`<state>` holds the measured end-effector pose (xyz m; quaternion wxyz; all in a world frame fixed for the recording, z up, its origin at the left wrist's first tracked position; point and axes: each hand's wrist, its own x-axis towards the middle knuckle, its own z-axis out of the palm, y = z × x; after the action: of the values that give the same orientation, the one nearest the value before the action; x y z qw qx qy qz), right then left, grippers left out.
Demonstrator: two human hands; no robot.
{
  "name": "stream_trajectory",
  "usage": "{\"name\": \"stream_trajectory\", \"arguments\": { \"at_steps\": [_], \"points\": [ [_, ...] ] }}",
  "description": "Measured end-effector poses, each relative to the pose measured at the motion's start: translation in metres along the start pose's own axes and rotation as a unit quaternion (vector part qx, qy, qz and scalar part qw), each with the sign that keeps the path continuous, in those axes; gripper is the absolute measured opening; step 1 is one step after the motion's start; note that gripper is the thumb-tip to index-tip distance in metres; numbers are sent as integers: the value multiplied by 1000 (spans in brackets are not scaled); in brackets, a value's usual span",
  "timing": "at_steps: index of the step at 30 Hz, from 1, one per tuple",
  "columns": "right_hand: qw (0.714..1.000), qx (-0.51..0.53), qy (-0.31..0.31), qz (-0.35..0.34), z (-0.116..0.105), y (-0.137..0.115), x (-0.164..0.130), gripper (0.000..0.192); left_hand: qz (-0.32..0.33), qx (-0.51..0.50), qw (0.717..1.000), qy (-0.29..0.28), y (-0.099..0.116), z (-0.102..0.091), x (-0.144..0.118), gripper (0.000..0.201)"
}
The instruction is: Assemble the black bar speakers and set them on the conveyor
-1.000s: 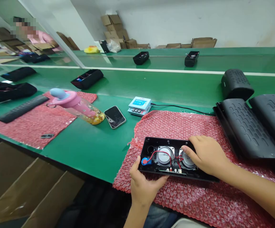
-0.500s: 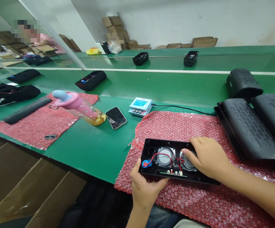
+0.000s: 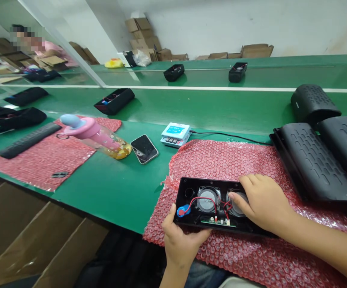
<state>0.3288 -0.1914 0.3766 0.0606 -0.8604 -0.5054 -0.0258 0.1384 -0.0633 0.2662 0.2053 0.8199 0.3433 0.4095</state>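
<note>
A black speaker housing lies open side up on red bubble wrap, near the front edge of the bench. Inside it show two round speaker drivers, red wires, a blue battery cell and a small green circuit board. My left hand grips the housing's near left corner, thumb along the front wall. Across its right part lies my right hand, fingers over the far wall and thumb above the right driver. That hand hides the housing's right end.
Black perforated speaker shells stand at the right. Beyond the wrap sits a light-blue tester with a cable. A phone, a pink-lidded bottle and a black grille lie left. More housings rest on the green conveyor. A person sits far left.
The camera view has shifted slightly. Both hands keep their hold on the speaker housing, whose near side appears tipped a little differently. A shell at the back right has shifted slightly to the right.
</note>
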Motion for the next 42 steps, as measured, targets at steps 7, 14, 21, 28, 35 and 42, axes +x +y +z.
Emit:
{"name": "stream_trajectory", "arguments": {
  "at_steps": [7,14,21,28,35,42],
  "points": [
    [1000,4,8,-6,0,0,0,33,1,0,1000,4,2,-1,1,104],
    [1000,-3,10,-9,-1,-1,-1,34,-21,-2,1000,-2,1,-1,-1,104],
    [1000,-1,12,-7,0,-2,-2,35,-38,-15,999,-12,-2,-1,-3,107],
    [1000,-6,21,-8,0,-2,-2,35,-34,-13,999,-8,-5,1,-5,107],
    [1000,-9,17,-5,0,-3,-3,36,-25,-8,1000,0,-1,0,-3,103],
    [1000,-6,24,-5,0,-3,-3,35,-34,-3,999,3,1,-2,-1,101]
  ]
}}
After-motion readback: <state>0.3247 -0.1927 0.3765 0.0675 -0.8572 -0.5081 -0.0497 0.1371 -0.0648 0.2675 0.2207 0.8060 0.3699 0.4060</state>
